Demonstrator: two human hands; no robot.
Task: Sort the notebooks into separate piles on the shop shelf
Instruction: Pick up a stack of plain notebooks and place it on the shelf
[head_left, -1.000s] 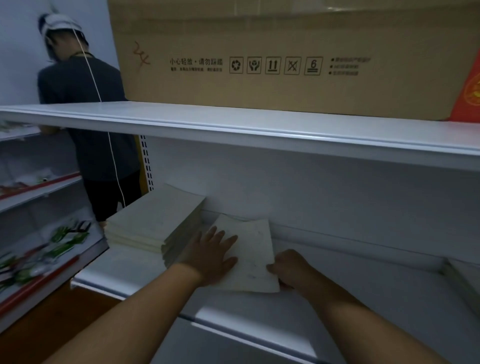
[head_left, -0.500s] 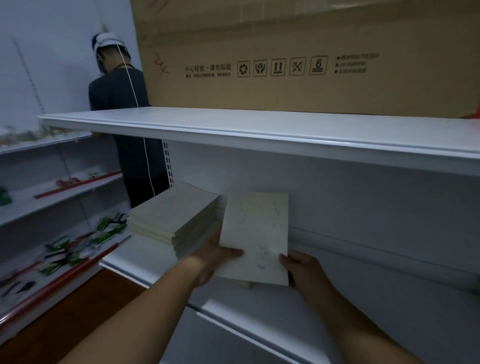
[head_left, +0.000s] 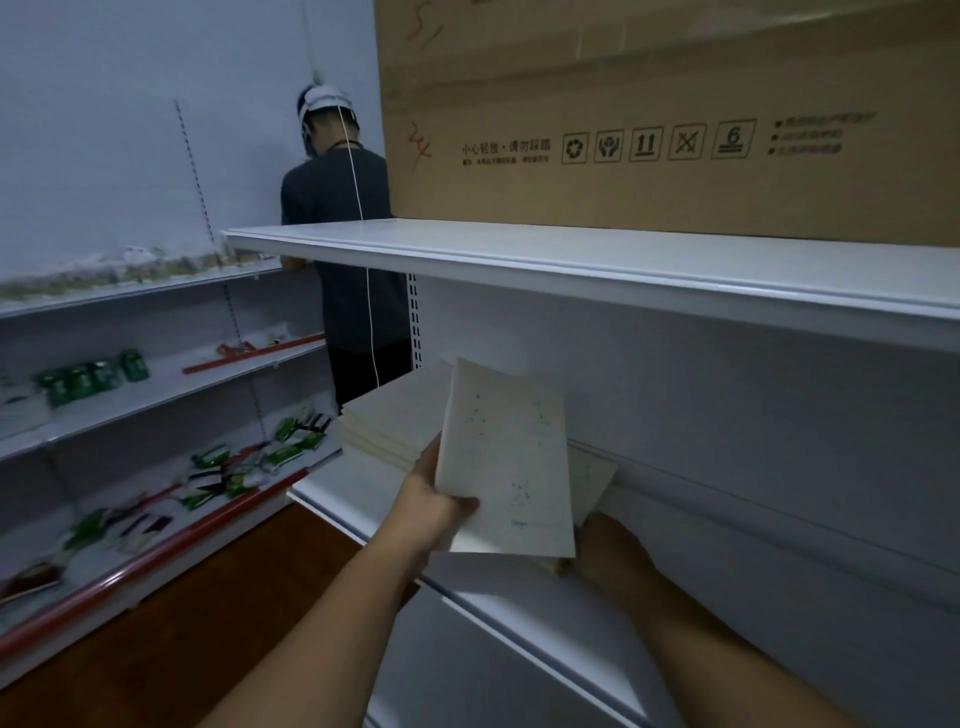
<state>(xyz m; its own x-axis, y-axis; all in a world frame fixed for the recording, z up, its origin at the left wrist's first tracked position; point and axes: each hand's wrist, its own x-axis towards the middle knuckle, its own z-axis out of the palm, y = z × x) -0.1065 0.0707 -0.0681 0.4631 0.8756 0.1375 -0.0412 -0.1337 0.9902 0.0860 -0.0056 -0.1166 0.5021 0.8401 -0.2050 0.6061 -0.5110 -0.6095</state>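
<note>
Two hands, left (head_left: 434, 512) gripping raised notebook (head_left: 506, 457), right (head_left: 605, 540) grip unclear, stack (head_left: 389, 421) on shelf (head_left: 332, 486)

Raised notebook (head_left: 506, 462): cream cover with faint blue speckled marks and a small blue word near its lower edge. Stack of notebooks (head_left: 395, 421): plain cream. Shelves (head_left: 623, 260): white. Cardboard box (head_left: 675, 104): brown, with dark printed symbols and a red scribble. Side shelving (head_left: 156, 540): white with red edge strips, carrying green-and-white packets (head_left: 291, 436). Floor (head_left: 182, 649): reddish brown
</note>
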